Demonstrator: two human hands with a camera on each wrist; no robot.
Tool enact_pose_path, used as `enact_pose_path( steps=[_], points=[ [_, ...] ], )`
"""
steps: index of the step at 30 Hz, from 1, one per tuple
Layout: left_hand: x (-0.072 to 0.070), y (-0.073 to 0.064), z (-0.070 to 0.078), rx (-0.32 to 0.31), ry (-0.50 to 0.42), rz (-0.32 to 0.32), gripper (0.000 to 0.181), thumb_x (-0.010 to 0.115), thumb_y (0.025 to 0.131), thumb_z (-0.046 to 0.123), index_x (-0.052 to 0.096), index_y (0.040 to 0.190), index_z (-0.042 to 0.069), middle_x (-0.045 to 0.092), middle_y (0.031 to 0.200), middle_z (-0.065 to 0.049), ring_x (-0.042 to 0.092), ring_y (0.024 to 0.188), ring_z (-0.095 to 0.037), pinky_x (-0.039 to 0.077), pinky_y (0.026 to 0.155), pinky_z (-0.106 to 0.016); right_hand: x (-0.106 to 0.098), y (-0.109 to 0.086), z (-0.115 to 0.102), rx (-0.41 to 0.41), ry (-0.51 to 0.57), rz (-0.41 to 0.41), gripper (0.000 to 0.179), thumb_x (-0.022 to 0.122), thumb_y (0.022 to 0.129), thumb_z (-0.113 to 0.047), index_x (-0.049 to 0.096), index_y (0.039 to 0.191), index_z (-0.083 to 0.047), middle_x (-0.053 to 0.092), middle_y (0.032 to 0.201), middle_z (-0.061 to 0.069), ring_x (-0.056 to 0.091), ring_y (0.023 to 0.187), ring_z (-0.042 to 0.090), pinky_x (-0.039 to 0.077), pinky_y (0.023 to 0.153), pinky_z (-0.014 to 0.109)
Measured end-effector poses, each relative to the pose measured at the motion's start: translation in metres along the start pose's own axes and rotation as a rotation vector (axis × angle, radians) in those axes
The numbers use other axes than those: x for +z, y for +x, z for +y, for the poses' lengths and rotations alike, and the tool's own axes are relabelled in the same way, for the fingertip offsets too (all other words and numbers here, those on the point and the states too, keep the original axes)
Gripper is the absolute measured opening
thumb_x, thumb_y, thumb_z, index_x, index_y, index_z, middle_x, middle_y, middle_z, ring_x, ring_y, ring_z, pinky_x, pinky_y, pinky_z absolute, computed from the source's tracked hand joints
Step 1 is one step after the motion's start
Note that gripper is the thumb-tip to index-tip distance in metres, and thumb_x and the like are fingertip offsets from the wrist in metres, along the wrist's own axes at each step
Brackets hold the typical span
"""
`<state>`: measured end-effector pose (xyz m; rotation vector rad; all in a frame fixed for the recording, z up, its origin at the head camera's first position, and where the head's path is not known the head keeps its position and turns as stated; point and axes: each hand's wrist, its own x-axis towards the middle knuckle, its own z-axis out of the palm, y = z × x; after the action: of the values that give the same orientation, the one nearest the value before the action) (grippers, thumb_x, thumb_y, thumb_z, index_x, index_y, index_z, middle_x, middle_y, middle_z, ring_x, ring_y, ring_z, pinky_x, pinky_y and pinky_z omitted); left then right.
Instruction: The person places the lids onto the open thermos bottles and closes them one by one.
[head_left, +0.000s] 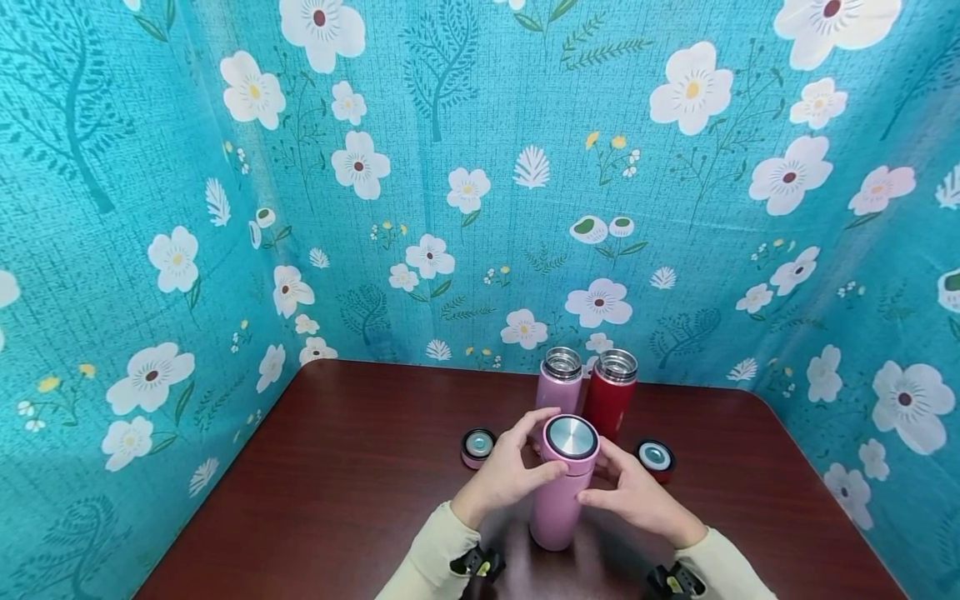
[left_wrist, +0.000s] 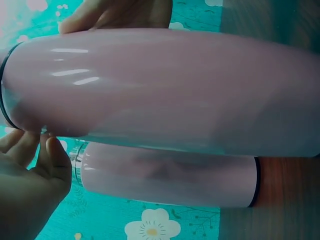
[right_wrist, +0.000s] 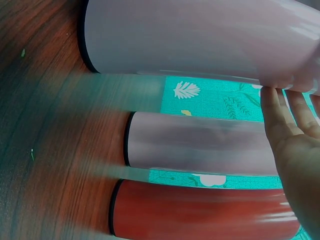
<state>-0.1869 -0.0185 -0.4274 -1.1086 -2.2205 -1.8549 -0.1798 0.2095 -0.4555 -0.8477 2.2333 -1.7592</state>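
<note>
A pink thermos bottle (head_left: 557, 508) stands upright at the front of the table, its lid (head_left: 572, 437) with a round silver top in place. My left hand (head_left: 510, 475) holds it at the upper end, thumb in front near the lid seam and fingers round the far side. Lower on the opposite side, my right hand (head_left: 637, 492) grips the body with its thumb in front. The right hand's fingers (right_wrist: 275, 112) touch the bottle wall in the right wrist view. Just behind stand a lidless lilac bottle (head_left: 561, 379) and a lidless red bottle (head_left: 613, 387), both showing steel mouths.
A small pink lid (head_left: 477, 447) lies left of the bottles, and a red lid (head_left: 656, 458) lies to their right. The dark wooden table (head_left: 337, 500) meets a blue floral cloth (head_left: 465, 275) at the back and sides.
</note>
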Motion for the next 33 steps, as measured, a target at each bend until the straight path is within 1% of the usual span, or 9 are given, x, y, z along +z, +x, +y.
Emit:
enact_pose_path(
  steps=[6, 10, 13, 16, 18, 23, 25, 28, 33],
  points=[
    [0.006, 0.001, 0.005, -0.034, 0.024, 0.044, 0.068, 0.076, 0.08, 0.025, 0.042, 0.137, 0.01, 0.051, 0.121, 0.003, 0.05, 0.104, -0.011, 0.047, 0.084, -0.029, 0.0, 0.0, 0.001, -0.026, -0.018, 0.006, 0.067, 0.065, 0.086, -0.002, 0.032, 0.144, -0.005, 0.054, 0.131, 0.011, 0.057, 0.114, 0.017, 0.049, 0.087, 0.03],
    [0.009, 0.0, 0.007, -0.087, 0.019, 0.091, 0.072, 0.079, 0.076, 0.029, 0.042, 0.136, 0.013, 0.053, 0.119, 0.004, 0.051, 0.102, -0.011, 0.047, 0.082, -0.028, 0.0, 0.0, 0.001, -0.044, -0.02, 0.002, 0.067, 0.065, 0.086, 0.0, 0.031, 0.144, -0.004, 0.056, 0.13, 0.005, 0.057, 0.113, 0.018, 0.049, 0.087, 0.031],
    [0.01, -0.001, 0.006, -0.118, -0.003, 0.107, 0.07, 0.08, 0.075, 0.028, 0.043, 0.134, 0.016, 0.055, 0.116, 0.006, 0.052, 0.099, -0.012, 0.048, 0.079, -0.029, 0.0, 0.0, 0.001, -0.038, -0.02, 0.005, 0.068, 0.065, 0.086, -0.001, 0.031, 0.144, -0.004, 0.056, 0.13, 0.004, 0.057, 0.113, 0.017, 0.048, 0.087, 0.031],
    [0.008, 0.0, 0.005, -0.103, -0.028, 0.099, 0.064, 0.08, 0.076, 0.026, 0.045, 0.13, 0.019, 0.056, 0.113, 0.007, 0.052, 0.096, -0.011, 0.049, 0.077, -0.032, 0.0, 0.0, 0.001, -0.03, -0.022, 0.008, 0.068, 0.065, 0.086, -0.002, 0.031, 0.144, -0.005, 0.055, 0.131, 0.005, 0.056, 0.114, 0.017, 0.048, 0.088, 0.031],
    [0.005, 0.0, 0.013, -0.112, -0.054, 0.079, 0.06, 0.079, 0.077, 0.022, 0.047, 0.128, 0.018, 0.057, 0.112, 0.006, 0.052, 0.094, -0.011, 0.05, 0.078, -0.038, 0.0, 0.0, 0.001, -0.025, -0.024, 0.007, 0.067, 0.065, 0.086, -0.002, 0.031, 0.144, -0.005, 0.055, 0.131, 0.006, 0.056, 0.114, 0.017, 0.048, 0.088, 0.031],
    [0.0, 0.0, 0.009, -0.106, -0.108, 0.025, 0.058, 0.076, 0.081, 0.024, 0.048, 0.131, 0.019, 0.058, 0.114, 0.003, 0.052, 0.09, -0.011, 0.05, 0.077, -0.041, 0.0, 0.0, 0.002, -0.009, -0.024, 0.008, 0.066, 0.065, 0.086, -0.003, 0.032, 0.143, -0.007, 0.054, 0.132, 0.01, 0.056, 0.114, 0.017, 0.048, 0.087, 0.031],
    [0.0, 0.0, 0.0, -0.081, -0.105, 0.014, 0.059, 0.074, 0.081, 0.029, 0.047, 0.133, 0.022, 0.057, 0.115, 0.005, 0.052, 0.09, -0.01, 0.05, 0.076, -0.038, 0.001, 0.0, 0.002, -0.004, -0.026, 0.013, 0.066, 0.066, 0.086, -0.003, 0.032, 0.143, -0.007, 0.053, 0.132, 0.013, 0.056, 0.114, 0.017, 0.048, 0.087, 0.031],
    [0.001, -0.001, 0.001, -0.057, -0.084, 0.012, 0.06, 0.073, 0.083, 0.028, 0.045, 0.135, 0.02, 0.056, 0.117, 0.003, 0.052, 0.092, -0.01, 0.05, 0.078, -0.041, 0.0, 0.0, 0.002, -0.003, -0.029, 0.018, 0.067, 0.066, 0.086, -0.003, 0.032, 0.144, -0.006, 0.052, 0.132, 0.016, 0.056, 0.114, 0.016, 0.048, 0.088, 0.031],
    [0.006, -0.001, 0.007, -0.062, -0.006, 0.049, 0.064, 0.076, 0.079, 0.029, 0.044, 0.134, 0.022, 0.052, 0.12, 0.006, 0.051, 0.104, -0.011, 0.049, 0.083, -0.033, 0.0, 0.0, 0.002, -0.015, -0.033, 0.021, 0.067, 0.066, 0.086, -0.002, 0.032, 0.143, -0.006, 0.053, 0.131, 0.013, 0.056, 0.114, 0.016, 0.048, 0.088, 0.031]
  ],
)
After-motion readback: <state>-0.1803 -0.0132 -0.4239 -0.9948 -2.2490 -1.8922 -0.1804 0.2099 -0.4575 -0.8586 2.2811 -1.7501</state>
